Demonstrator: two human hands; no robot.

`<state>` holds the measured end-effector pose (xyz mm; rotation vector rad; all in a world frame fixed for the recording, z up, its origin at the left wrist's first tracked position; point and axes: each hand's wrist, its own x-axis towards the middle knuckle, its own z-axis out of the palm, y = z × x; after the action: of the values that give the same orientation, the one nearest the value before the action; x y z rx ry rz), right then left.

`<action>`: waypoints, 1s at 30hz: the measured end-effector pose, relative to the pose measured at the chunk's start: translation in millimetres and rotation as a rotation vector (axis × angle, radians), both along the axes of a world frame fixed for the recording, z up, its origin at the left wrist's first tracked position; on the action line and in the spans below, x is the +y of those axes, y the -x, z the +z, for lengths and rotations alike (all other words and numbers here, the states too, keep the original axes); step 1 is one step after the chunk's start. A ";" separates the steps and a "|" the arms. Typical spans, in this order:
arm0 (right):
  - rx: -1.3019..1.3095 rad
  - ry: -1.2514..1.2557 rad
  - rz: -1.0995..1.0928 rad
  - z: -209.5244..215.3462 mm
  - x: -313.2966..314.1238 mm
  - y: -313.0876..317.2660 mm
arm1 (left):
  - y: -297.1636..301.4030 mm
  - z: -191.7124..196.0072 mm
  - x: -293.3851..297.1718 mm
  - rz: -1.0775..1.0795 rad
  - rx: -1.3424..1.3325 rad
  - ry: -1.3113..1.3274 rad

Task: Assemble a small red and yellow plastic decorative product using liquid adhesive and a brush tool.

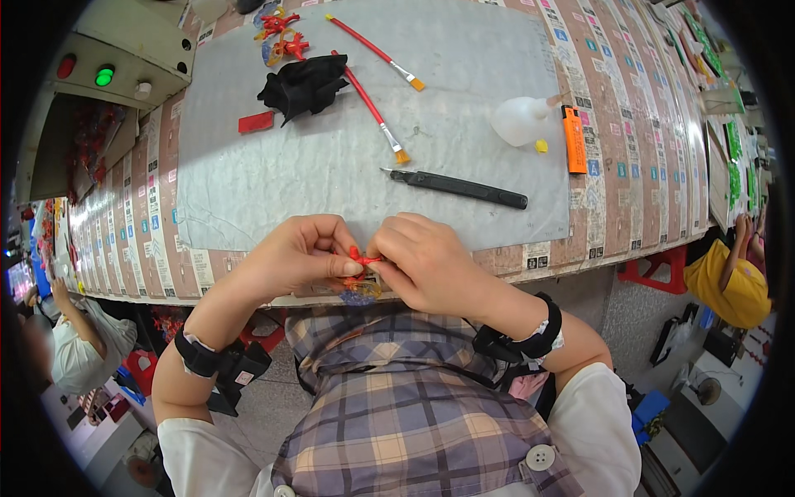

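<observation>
The left hand (302,251) and right hand (425,261) pinch the red piece (357,256) just off the mat's (476,74) near edge, apparently for steadiness. Knife (464,188) and brushes (366,99) lie on the mat, presumably for easy reach.

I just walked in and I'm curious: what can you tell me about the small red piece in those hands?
The small red piece is bright, plastic-looking and branched, with short stubs. Below it shows a see-through blue and yellowish part; how they join is hidden. The left grip pinches it from one side and the right grip from the other, covering some of it. It appears over the near edge of the table.
</observation>
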<state>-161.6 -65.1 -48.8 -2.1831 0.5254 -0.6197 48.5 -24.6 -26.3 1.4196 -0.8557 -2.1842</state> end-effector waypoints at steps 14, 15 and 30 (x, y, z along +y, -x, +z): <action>0.015 -0.002 0.001 0.5 -0.1 -0.2 | 0.7 0.0 0.5 0.016 0.019 0.006; 0.017 -0.006 0.005 0.5 0.0 -0.4 | 0.6 0.3 0.5 0.016 0.017 0.005; 0.010 -0.026 -0.003 3.6 0.0 0.5 | 1.3 2.4 1.0 0.017 0.038 -0.006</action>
<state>-162.0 -65.1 -45.1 -2.1629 0.5389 -0.6001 47.2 -23.6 -24.0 1.3783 -0.8214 -2.1954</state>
